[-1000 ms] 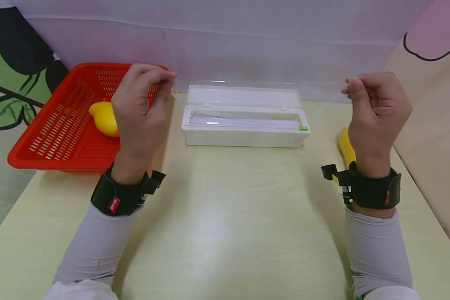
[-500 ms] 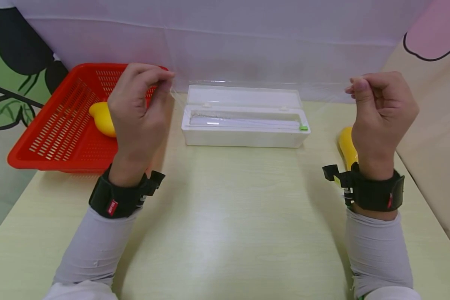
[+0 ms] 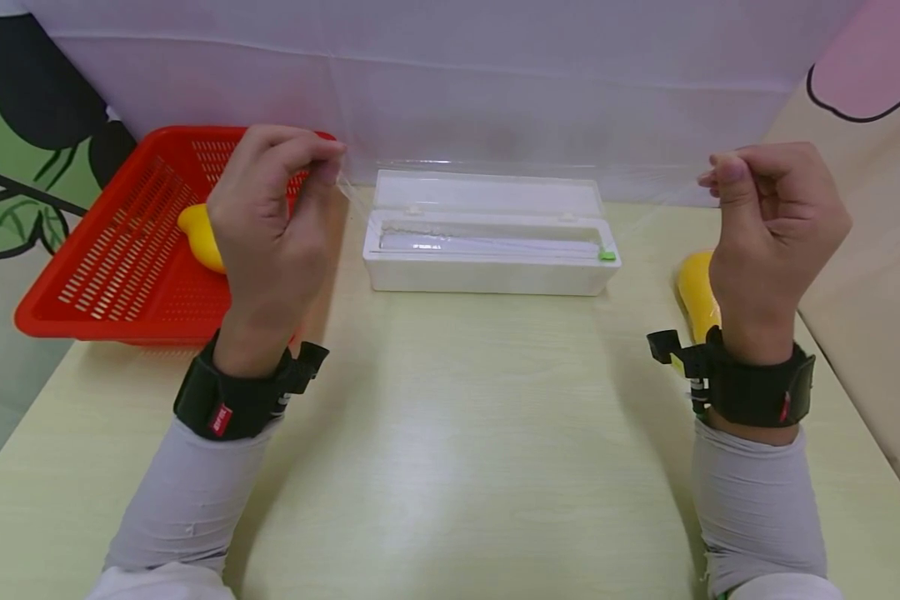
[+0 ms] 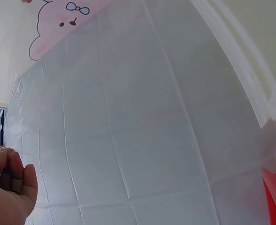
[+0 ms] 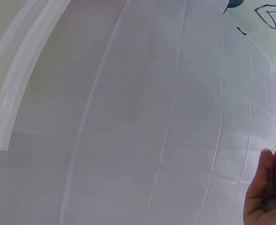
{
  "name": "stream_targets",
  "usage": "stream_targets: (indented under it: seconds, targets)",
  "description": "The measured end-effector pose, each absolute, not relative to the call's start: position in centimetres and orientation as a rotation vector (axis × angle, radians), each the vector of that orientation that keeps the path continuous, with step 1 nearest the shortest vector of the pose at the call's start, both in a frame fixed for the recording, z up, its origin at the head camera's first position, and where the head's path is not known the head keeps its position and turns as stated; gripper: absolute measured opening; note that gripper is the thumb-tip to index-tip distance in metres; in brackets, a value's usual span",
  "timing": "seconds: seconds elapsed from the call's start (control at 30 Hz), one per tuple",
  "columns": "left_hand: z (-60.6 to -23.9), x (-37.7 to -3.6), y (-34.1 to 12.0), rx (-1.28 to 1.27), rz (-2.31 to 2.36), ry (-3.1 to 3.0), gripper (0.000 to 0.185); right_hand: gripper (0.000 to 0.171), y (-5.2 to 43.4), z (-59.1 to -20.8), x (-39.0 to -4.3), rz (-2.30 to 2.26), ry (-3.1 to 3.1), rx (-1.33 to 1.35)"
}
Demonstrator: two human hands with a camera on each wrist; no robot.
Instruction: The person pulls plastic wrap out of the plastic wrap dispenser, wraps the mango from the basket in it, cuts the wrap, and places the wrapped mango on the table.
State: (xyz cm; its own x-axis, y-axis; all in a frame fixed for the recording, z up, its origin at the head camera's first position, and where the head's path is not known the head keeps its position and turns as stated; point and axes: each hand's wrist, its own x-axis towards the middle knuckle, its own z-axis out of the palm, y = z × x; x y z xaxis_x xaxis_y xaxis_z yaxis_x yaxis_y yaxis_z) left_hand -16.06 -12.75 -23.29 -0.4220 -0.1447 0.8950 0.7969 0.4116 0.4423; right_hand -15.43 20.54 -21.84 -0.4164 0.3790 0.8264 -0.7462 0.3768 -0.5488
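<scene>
A sheet of clear plastic wrap stretches between my two hands, above and behind a white wrap dispenser whose lid stands open. My left hand pinches one corner between thumb and fingers, raised in front of the red basket. On the other side my right hand pinches the opposite corner at about the same height. The left wrist view has the left hand at its lower left, fingertips together. At the lower right of the right wrist view, the right hand holds its fingertips at the film's edge.
A red plastic basket stands at the left with a yellow, lemon-like fruit inside. Another yellow item lies on the table, partly hidden by my right hand. A pale cloth backdrop hangs behind the table.
My hands have drawn slightly farther apart, the left one going left and the right one going right, both keeping their pinch on the plastic wrap. The dispenser and basket stay put.
</scene>
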Motion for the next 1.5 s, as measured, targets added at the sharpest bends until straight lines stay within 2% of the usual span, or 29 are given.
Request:
stream_targets:
  seconds: [1.5]
  targets:
    - [-22.6,-15.2,-12.4,-0.529,-1.186,-1.579,0.009,0.014,20.5,-21.2,-14.6,1.36,-1.397,0.342]
